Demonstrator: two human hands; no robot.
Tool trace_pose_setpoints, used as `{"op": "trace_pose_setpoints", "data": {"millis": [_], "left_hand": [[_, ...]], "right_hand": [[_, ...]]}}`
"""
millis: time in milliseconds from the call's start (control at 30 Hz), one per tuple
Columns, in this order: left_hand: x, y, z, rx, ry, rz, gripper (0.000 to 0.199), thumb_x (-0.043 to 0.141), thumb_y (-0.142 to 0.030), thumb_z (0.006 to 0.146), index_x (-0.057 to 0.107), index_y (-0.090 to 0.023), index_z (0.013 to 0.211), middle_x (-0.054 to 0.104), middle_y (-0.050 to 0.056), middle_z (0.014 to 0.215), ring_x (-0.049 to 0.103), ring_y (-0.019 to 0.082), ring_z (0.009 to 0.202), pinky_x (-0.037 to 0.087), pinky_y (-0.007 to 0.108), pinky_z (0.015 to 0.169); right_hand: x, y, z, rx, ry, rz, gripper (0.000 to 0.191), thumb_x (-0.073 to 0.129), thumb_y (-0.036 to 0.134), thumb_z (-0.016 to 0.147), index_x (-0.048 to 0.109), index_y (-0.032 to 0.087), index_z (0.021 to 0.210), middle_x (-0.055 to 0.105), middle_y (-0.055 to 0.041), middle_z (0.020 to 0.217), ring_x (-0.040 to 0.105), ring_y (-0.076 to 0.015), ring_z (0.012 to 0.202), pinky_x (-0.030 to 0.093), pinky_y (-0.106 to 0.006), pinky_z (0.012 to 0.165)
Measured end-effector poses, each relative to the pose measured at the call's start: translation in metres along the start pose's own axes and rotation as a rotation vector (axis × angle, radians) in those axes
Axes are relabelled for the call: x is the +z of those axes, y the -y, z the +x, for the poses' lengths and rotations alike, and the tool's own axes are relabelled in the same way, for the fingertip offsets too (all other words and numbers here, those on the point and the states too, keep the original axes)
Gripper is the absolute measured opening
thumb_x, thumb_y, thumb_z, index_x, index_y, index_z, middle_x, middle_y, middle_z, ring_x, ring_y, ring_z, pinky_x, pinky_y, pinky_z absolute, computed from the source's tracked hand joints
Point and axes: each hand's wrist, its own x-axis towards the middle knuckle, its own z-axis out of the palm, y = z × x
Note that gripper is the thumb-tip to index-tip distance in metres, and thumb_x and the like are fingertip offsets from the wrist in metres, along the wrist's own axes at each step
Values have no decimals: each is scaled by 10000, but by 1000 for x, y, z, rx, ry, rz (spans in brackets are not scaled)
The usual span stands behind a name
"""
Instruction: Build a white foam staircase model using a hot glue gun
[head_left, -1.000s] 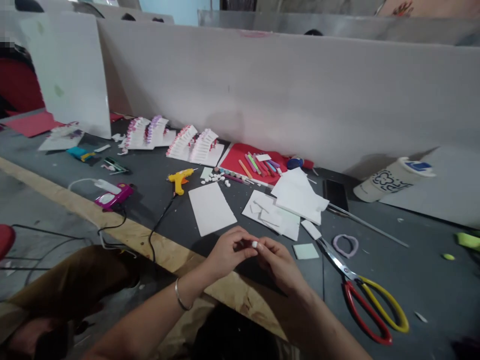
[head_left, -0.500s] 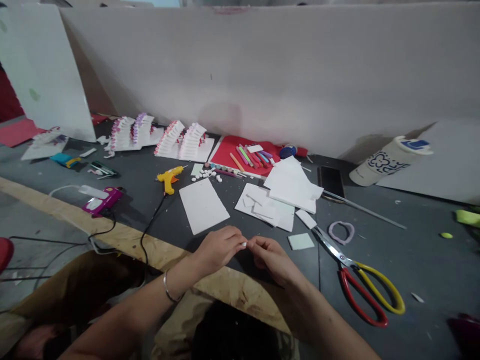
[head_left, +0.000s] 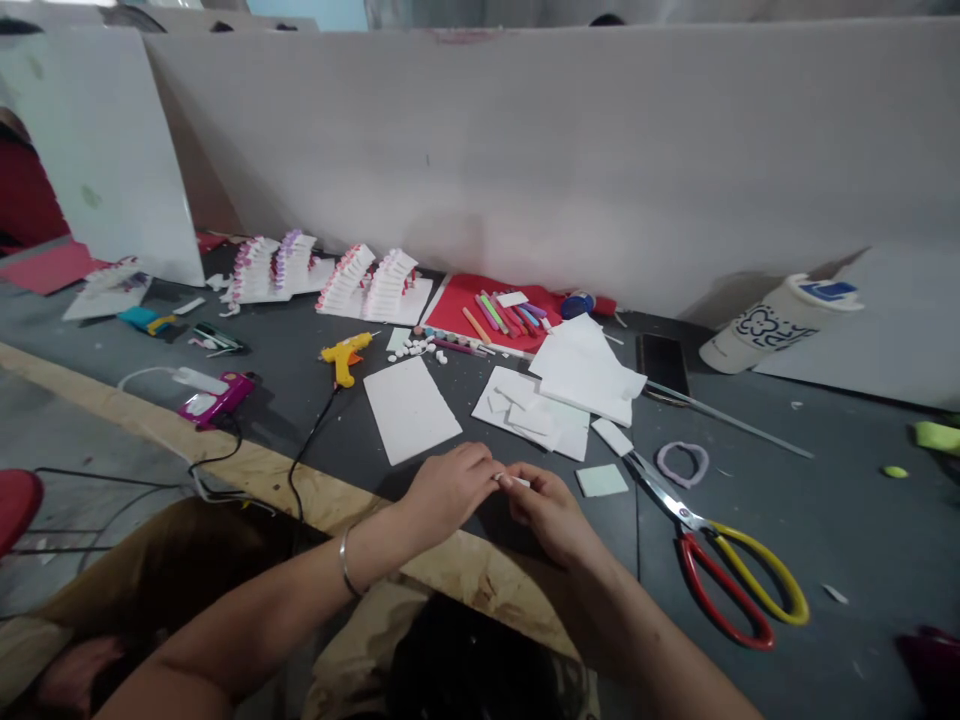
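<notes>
Pinching a tiny white piece (head_left: 523,483) over the dark grey table (head_left: 855,530), the bare right hand (head_left: 553,512) met the bare left hand (head_left: 448,492), whose grip I couldn't tell. Squeezing too hard could have squashed the piece or popped it out.

Bare left hand (head_left: 450,488) and bare right hand (head_left: 547,510), fingertips together, pinching a small white piece (head_left: 513,481). Beyond: flat white rectangular board (head_left: 412,410), yellow glue gun (head_left: 346,358). Right: scissors with red and yellow handles (head_left: 691,523).
</notes>
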Motion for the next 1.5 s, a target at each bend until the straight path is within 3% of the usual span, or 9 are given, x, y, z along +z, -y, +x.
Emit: {"op": "trace_pose_setpoints", "data": {"millis": [133, 233, 400, 567, 700, 833, 1200, 1367, 1500], "left_hand": [[8, 11, -11, -102, -211, -534, 158, 649, -253, 893, 709, -185, 1022, 627, 26, 900, 609, 123, 761, 495, 218, 637], [15, 10, -17, -88, -311, -620, 154, 649, -288, 898, 734, -178, 964, 643, 27, 839, 614, 128, 752, 488, 228, 656], [14, 15, -22, 13, -316, -360, 200, 546, -270, 962, 714, -163, 952, 679, 47, 830, 625, 140, 780, 492, 245, 694], [5, 21, -29, 129, -168, 88, 232, 447, -238, 1001, 666, -162, 994, 669, 43, 843, 608, 151, 806, 470, 250, 644], [1, 1, -26, 121, 73, 327, 143, 487, -163, 964, 628, -143, 957, 640, 62, 862, 582, 184, 834, 438, 263, 539], [1, -16, -15, 75, 109, 386, 160, 460, -108, 949, 620, -116, 936, 621, 88, 848, 577, 221, 850, 461, 297, 564], [20, 9, -7, -70, -248, -583, 209, 643, -353, 902, 733, -169, 946, 663, 41, 866, 630, 134, 776, 492, 234, 704], [18, 20, -11, 83, -231, -275, 243, 528, -315, 972, 698, -149, 922, 659, 46, 844, 612, 140, 795, 477, 236, 720], [10, 25, -11, 199, -100, 135, 248, 454, -271, 1002, 650, -139, 924, 639, 60, 857, 597, 172, 821, 456, 247, 627]], "right_hand": [[3, 2, -3, 58, 146, 111, 456, 820, 574, 624, 603, 176, 674, 348, 105, 467, 229, -44, 421, 177, -222, 426], [5, 2, -4, 104, 172, 126, 471, 836, 577, 601, 592, 176, 647, 333, 110, 463, 199, -39, 423, 172, -221, 423], [5, 1, -2, 101, 59, 47, 513, 859, 596, 528, 572, 177, 603, 337, 109, 467, 206, -35, 428, 159, -218, 423], [5, -8, -3, 121, 60, -56, 506, 806, 636, 585, 628, 171, 677, 354, 98, 476, 225, -46, 426, 173, -225, 424], [5, -17, -6, 101, -4, -170, 511, 766, 658, 616, 601, 176, 655, 354, 86, 484, 258, -62, 437, 180, -230, 430], [2, -19, -6, 34, -48, -201, 477, 756, 629, 650, 603, 177, 668, 371, 75, 487, 279, -75, 455, 196, -231, 438], [-3, -4, -2, 129, 86, 88, 451, 873, 533, 569, 596, 181, 623, 412, 69, 526, 237, -42, 440, 199, -209, 404], [0, 0, -3, 108, 28, 29, 486, 853, 589, 560, 604, 175, 612, 379, 86, 473, 240, -39, 412, 190, -212, 394], [1, -4, -2, 104, 14, -24, 484, 817, 605, 596, 663, 158, 699, 376, 91, 468, 258, -42, 394, 188, -217, 391]]}}
